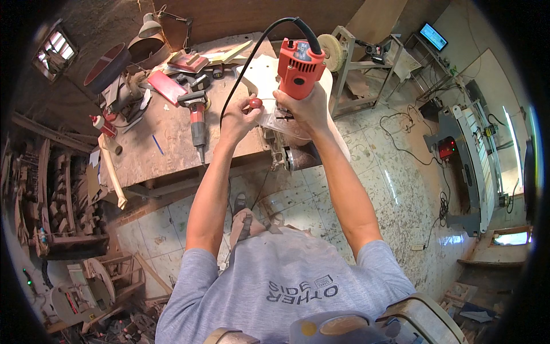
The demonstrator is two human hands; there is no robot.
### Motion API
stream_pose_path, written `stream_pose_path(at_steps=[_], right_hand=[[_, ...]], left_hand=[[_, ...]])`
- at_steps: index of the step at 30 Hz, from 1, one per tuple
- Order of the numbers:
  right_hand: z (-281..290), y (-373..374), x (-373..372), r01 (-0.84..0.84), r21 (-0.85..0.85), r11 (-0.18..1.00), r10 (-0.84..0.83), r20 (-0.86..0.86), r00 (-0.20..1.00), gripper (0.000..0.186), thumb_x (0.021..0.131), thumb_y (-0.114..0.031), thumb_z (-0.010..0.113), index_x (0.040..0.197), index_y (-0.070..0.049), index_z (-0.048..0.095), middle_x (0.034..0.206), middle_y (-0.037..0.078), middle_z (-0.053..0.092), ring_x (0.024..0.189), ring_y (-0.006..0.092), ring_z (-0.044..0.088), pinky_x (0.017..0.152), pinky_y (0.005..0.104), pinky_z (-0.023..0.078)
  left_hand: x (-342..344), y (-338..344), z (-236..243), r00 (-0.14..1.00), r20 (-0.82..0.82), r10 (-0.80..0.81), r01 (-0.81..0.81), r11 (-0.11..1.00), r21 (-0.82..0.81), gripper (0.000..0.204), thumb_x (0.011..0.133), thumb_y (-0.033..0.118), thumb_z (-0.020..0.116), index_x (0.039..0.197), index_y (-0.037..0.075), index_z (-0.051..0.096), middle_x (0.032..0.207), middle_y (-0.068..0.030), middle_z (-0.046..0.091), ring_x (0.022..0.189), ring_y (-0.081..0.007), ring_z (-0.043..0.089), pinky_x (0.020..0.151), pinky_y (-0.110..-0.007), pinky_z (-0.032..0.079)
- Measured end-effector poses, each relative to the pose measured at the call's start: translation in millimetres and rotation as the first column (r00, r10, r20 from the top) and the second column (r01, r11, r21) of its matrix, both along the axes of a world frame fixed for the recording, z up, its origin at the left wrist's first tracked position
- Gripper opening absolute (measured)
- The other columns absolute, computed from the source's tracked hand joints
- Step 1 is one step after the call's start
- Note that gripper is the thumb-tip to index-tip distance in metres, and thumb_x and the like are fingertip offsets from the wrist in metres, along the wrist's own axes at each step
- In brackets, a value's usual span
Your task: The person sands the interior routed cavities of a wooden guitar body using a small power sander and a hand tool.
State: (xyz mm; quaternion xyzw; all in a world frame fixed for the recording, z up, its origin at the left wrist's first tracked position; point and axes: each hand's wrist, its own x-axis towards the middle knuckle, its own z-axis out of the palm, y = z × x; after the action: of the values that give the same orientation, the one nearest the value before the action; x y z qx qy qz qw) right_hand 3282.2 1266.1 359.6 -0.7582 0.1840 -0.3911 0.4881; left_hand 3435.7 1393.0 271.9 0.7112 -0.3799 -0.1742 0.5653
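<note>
A red trim router point(300, 69) with a black cord stands upright between my hands, over a pale wooden board point(260, 73) at the right end of the workbench. My right hand point(305, 110) is wrapped round its lower body, thumb on the near side. With bent fingers, my left hand point(239, 118) grips the red knob point(255, 103) on the router's side. A clear base plate point(275, 122) shows below the body. The bit is hidden. Left of my left hand, an angle grinder point(197, 123) lies on the workbench point(150, 127).
A red-and-white glue bottle point(103, 125) and a curved wooden piece point(112, 169) are at the bench's left. A drum sander point(302, 156) sits under the board, a buffing wheel point(330, 53) beyond it. Cables point(401, 144) trail over the tiled floor. A grey machine point(467, 163) stands right.
</note>
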Motion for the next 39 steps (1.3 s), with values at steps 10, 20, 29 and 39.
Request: stream_pose_path(at_steps=[10, 20, 29, 39], right_hand=[[0.6, -2.1, 2.0, -0.005, 0.012, 1.000, 0.005, -0.008, 1.000, 0.038, 0.077, -0.023, 0.086, 0.105, 0.000, 0.073, 0.090, 0.004, 0.074, 0.078, 0.0119, 0.069, 0.071, 0.0288, 0.056], [-5.1, -9.2, 6.5, 0.004, -0.023, 1.000, -0.004, 0.008, 1.000, 0.041, 0.077, -0.024, 0.087, 0.107, 0.000, 0.073, 0.094, 0.006, 0.075, 0.080, 0.0132, 0.071, 0.072, 0.0293, 0.057], [-5.9, -14.7, 5.4, 0.025, -0.084, 0.996, -0.025, 0.006, 1.000, 0.041, 0.078, -0.024, 0.087, 0.109, 0.000, 0.073, 0.094, 0.006, 0.075, 0.083, 0.0137, 0.071, 0.075, 0.0301, 0.057], [-6.4, -15.6, 5.7, 0.021, -0.048, 0.999, -0.021, 0.002, 1.000, 0.040, 0.077, -0.024, 0.086, 0.107, -0.001, 0.073, 0.094, 0.006, 0.075, 0.080, 0.0128, 0.071, 0.073, 0.0294, 0.057]], left_hand=[[2.3, -1.9, -1.7, 0.999, 0.033, 0.028, -0.029, 0.999, 0.027, 0.041, 0.092, 0.023, 0.078, 0.126, 0.002, 0.071, 0.104, -0.0097, 0.077, 0.094, -0.0143, 0.072, 0.081, -0.029, 0.056], [9.6, -7.4, -9.8, 0.995, 0.094, 0.037, -0.038, 0.999, 0.000, 0.050, 0.089, 0.027, 0.079, 0.131, 0.001, 0.070, 0.109, -0.0178, 0.078, 0.100, -0.0228, 0.077, 0.082, -0.033, 0.059], [2.4, -7.9, 3.4, 0.999, 0.032, 0.011, -0.013, 0.998, 0.065, 0.044, 0.092, 0.019, 0.075, 0.130, -0.002, 0.068, 0.110, -0.0137, 0.077, 0.102, -0.0192, 0.074, 0.085, -0.032, 0.057], [7.1, -11.3, -5.5, 0.996, 0.093, 0.016, -0.020, 0.999, 0.037, 0.042, 0.092, 0.017, 0.073, 0.130, 0.000, 0.069, 0.109, -0.0116, 0.077, 0.099, -0.0155, 0.073, 0.085, -0.030, 0.056]])
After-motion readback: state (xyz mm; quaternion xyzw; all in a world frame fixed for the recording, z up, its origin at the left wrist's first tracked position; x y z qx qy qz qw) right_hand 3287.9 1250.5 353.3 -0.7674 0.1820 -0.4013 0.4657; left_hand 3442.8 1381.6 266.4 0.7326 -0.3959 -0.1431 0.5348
